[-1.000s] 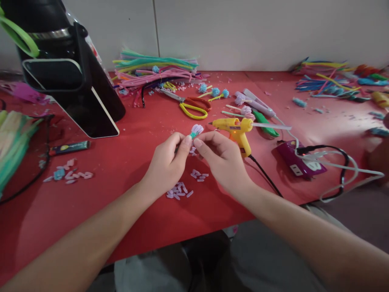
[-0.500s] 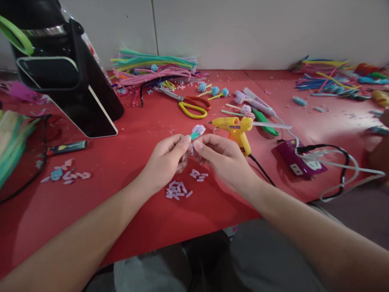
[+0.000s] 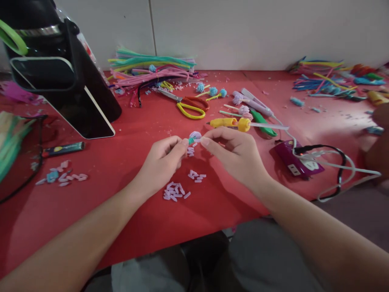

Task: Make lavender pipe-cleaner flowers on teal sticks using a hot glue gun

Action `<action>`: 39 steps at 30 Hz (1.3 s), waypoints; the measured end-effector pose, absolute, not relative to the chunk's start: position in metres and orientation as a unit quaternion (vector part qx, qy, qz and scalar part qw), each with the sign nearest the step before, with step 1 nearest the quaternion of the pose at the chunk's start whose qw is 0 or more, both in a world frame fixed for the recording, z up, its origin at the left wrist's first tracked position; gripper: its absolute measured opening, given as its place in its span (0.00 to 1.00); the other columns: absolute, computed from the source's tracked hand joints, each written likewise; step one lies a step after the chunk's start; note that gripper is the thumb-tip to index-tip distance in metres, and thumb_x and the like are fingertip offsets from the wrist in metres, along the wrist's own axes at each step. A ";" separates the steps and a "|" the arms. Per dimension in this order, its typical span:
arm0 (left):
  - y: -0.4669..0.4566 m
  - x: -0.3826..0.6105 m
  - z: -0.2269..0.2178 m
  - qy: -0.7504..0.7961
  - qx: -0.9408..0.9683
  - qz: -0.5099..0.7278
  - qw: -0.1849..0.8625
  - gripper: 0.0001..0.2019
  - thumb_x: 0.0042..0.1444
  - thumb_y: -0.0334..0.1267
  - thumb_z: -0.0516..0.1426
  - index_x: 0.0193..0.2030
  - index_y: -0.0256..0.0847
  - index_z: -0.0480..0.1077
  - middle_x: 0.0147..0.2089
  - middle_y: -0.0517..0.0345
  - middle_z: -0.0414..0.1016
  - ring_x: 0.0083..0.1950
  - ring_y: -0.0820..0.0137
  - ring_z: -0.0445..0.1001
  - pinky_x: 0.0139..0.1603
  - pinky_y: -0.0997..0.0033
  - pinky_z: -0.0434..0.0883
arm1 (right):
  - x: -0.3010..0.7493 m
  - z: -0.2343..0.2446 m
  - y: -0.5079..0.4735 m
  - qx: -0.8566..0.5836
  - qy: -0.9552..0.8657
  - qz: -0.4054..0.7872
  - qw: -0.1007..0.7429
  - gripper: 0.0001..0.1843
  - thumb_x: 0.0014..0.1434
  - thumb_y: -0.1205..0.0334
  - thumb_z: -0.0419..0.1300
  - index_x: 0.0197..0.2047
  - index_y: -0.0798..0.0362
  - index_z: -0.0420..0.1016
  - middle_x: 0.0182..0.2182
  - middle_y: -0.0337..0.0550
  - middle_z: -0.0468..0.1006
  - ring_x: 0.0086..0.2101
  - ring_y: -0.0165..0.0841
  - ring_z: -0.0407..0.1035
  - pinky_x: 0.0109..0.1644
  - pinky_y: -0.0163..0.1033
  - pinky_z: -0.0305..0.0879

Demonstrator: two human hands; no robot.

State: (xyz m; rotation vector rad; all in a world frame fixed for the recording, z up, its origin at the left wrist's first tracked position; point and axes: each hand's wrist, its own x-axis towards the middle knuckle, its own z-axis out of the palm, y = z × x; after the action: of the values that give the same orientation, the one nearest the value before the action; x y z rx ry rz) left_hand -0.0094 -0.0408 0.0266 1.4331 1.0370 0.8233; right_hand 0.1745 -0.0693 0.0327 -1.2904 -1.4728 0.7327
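Lilac chenille bundle (image 3: 195,134), teal-bound, seemingly unfinished, fills the left grip (image 3: 162,156); the right grip (image 3: 235,154) pinches one strip (image 3: 197,140); cut pieces (image 3: 174,190) lie unattached.

The left grip (image 3: 162,160) pinches a green-and-lilac bundle (image 3: 194,134), the right grip (image 3: 238,158) a lilac piece (image 3: 197,140) beside it.

Lilac and teal-green over a plain red table (image 3: 142,231).
The flower (image 3: 195,134) shows lilac petals and a teal-green base; the small pieces (image 3: 174,190) are lilac too. The scissors (image 3: 181,99) pair silver blades with one yellow handle and one orange-red. The glue gun (image 3: 223,122) is yellow, the power box (image 3: 290,152) purple, the bottle (image 3: 97,87) black with a silver band. Teal, yellow and pink mix in the pipe cleaners (image 3: 154,61).
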 end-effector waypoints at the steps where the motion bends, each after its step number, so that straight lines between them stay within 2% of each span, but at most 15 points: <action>1: -0.041 -0.009 0.027 0.441 0.612 0.348 0.557 0.17 0.67 0.44 0.54 0.27 0.41 0.62 0.20 0.66 0.57 0.19 0.79 0.54 0.20 0.74 0.53 | 0.174 0.032 -0.069 -0.535 -0.611 0.301 0.500 0.06 0.61 0.60 0.67 0.33 0.51 0.79 0.31 0.38 0.81 0.31 0.30 0.72 0.36 0.37 0.71; 7: -0.042 -0.009 0.026 0.437 0.631 0.342 0.542 0.17 0.68 0.44 0.54 0.27 0.41 0.61 0.20 0.67 0.57 0.19 0.79 0.54 0.20 0.74 0.53 | 0.175 0.031 -0.069 -0.526 -0.613 0.321 0.494 0.11 0.61 0.53 0.68 0.33 0.53 0.79 0.31 0.40 0.82 0.31 0.30 0.73 0.37 0.37 0.71; 15: -0.045 -0.009 0.028 0.428 0.638 0.335 0.545 0.17 0.68 0.44 0.54 0.27 0.41 0.62 0.20 0.67 0.57 0.20 0.79 0.54 0.20 0.74 0.53 | 0.176 0.032 -0.068 -0.534 -0.623 0.290 0.492 0.08 0.63 0.59 0.66 0.33 0.52 0.78 0.30 0.38 0.80 0.30 0.29 0.72 0.36 0.36 0.69; 28: -0.047 -0.011 0.030 0.412 0.652 0.321 0.549 0.17 0.68 0.44 0.54 0.27 0.41 0.62 0.22 0.65 0.57 0.20 0.78 0.55 0.21 0.74 0.54 | 0.175 0.028 -0.069 -0.545 -0.630 0.253 0.492 0.12 0.63 0.52 0.66 0.34 0.51 0.76 0.31 0.39 0.78 0.30 0.30 0.70 0.34 0.38 0.67; 33: -0.046 -0.012 0.031 0.419 0.647 0.317 0.553 0.18 0.67 0.44 0.54 0.27 0.41 0.61 0.22 0.65 0.57 0.20 0.78 0.54 0.21 0.74 0.53 | 0.177 0.028 -0.070 -0.516 -0.604 0.302 0.528 0.05 0.60 0.60 0.67 0.38 0.50 0.75 0.37 0.41 0.79 0.38 0.33 0.75 0.42 0.40 0.74; 36: -0.047 -0.012 0.032 0.419 0.643 0.316 0.558 0.17 0.67 0.43 0.54 0.27 0.40 0.61 0.21 0.66 0.57 0.20 0.79 0.54 0.21 0.74 0.53 | 0.178 0.027 -0.071 -0.504 -0.602 0.340 0.518 0.08 0.59 0.62 0.67 0.42 0.51 0.78 0.39 0.42 0.82 0.40 0.34 0.77 0.47 0.43 0.76; 39: -0.047 -0.011 0.032 0.415 0.646 0.319 0.556 0.17 0.67 0.43 0.54 0.27 0.41 0.61 0.21 0.66 0.57 0.20 0.79 0.54 0.20 0.75 0.54 | 0.177 0.025 -0.071 -0.506 -0.602 0.334 0.520 0.08 0.57 0.60 0.69 0.41 0.51 0.79 0.38 0.43 0.83 0.39 0.35 0.78 0.47 0.44 0.78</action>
State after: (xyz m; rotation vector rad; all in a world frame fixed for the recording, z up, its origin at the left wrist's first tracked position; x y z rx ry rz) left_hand -0.0114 -0.0468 0.0322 1.5251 0.9810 0.7531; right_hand 0.1772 -0.0708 0.0252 -1.2121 -1.4419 0.8011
